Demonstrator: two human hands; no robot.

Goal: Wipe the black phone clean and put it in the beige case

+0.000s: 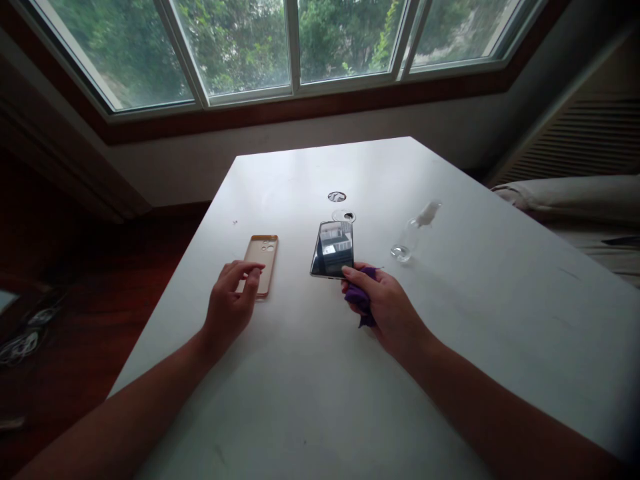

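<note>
In my right hand [387, 300] is a smartphone [334, 248], held by its near right corner with the dark, reflective screen up. A crumpled purple cloth [361, 297] is bunched in the same hand, under the thumb and against the palm. My left hand [234, 293] is loosely curled over the near left part of a beige phone case [266, 263], thumb and index tips close together. Nothing shows in that hand; whether it touches the case I cannot tell. The case lies flat, its camera cutouts at the far end.
A clear spray bottle [411, 233] lies on the white table [300, 400], right of the phone. Beyond the phone are a ring-shaped item [337, 215] and a round patterned disc [337, 197]. A window stands past the far edge; cables lie on the floor at left.
</note>
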